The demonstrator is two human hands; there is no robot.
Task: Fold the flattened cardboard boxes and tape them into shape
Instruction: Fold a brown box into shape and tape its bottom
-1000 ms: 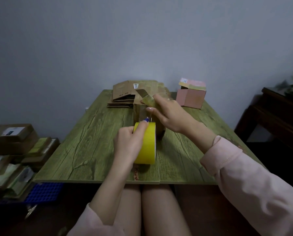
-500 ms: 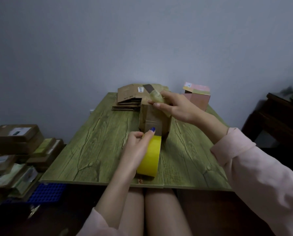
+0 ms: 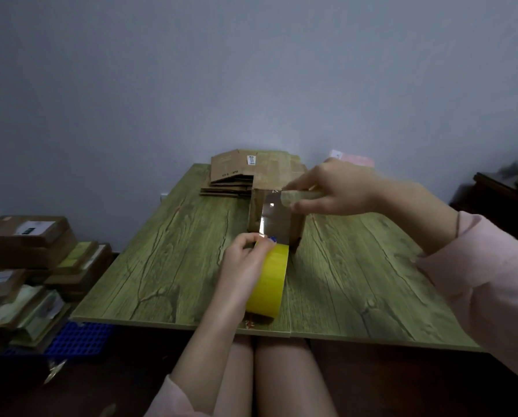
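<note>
A small brown box (image 3: 277, 219) stands in the middle of the green worktop (image 3: 161, 266). The left hand (image 3: 242, 266) has its grip closed around a yellow tape roll (image 3: 269, 281). The roll sits just in front of the box, down near its bottom, and the thumb lies on top of the roll. The right hand (image 3: 336, 188) is up at the top edge of the box. Its grip pinches the loose end of the tape strip (image 3: 271, 210) between thumb and fingers. The shiny strip runs from the roll up the front of the box to that pinch. I cannot tell if it is stuck down yet.

I think the step now is to stick the strip onto the box so the box holds its shape. To do it well, pull the strip tight and straight so it has no bumps or folds. It should sit right over the join, with some tape on each side. The end should go over the top edge and be pressed flat. Then a finger can rub along the strip so it sticks hard. The box looks light and could tip or slide, so one hand should steady it. The sticky side must not touch itself, or it will bunch up.

Behind the box lies a stack of flat boxes (image 3: 230, 179), not yet folded. A pink box (image 3: 354, 160) peeks out behind the right hand.
</note>
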